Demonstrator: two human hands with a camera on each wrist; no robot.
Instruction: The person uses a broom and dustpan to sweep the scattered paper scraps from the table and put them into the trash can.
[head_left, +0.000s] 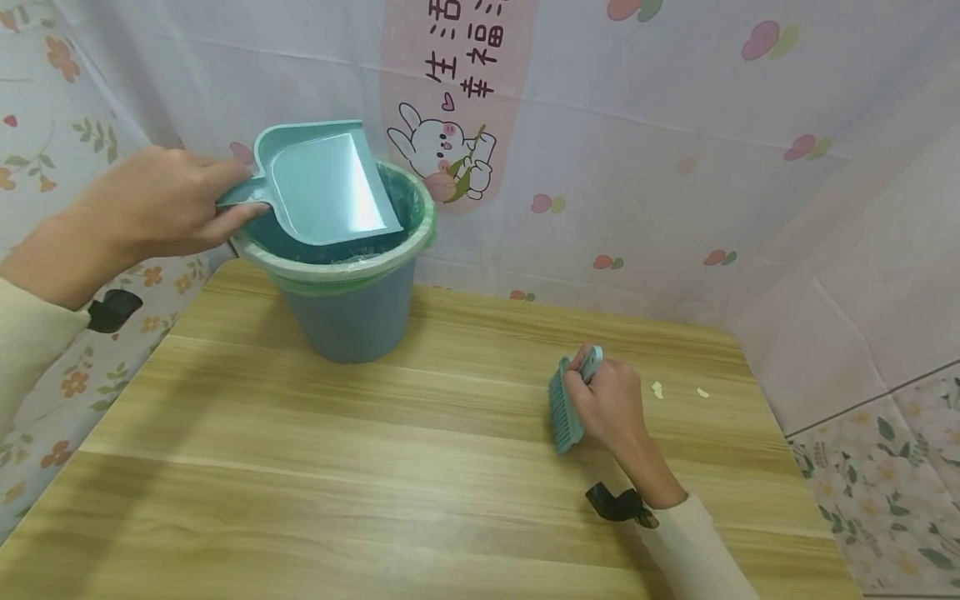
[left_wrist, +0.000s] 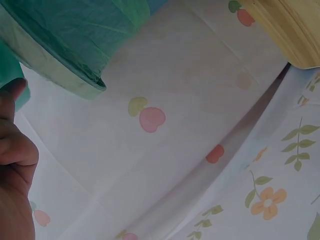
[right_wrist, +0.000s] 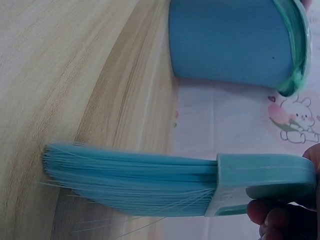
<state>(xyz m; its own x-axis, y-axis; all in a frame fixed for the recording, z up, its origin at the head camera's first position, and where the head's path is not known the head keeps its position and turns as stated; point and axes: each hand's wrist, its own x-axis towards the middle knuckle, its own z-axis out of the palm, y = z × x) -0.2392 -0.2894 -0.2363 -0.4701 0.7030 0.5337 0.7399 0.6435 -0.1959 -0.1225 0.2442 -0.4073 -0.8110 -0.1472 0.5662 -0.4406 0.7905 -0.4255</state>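
Note:
My left hand grips the short handle of a light teal dustpan, tilted over the mouth of a blue trash bin. Nothing shows on the pan's glossy face. A translucent green bag lines the bin and folds over its pale rim. Over on the right, my right hand holds a small teal hand brush by its handle. Its bristles point down to the wooden table, close at its surface. Two small pale scraps lie on the table just right of that hand.
The bin stands at the back left of the wood-grain table. Behind it hangs a white printed curtain with a rabbit drawing, and floral cloth hangs at the left. Beyond the right edge is a floral panel.

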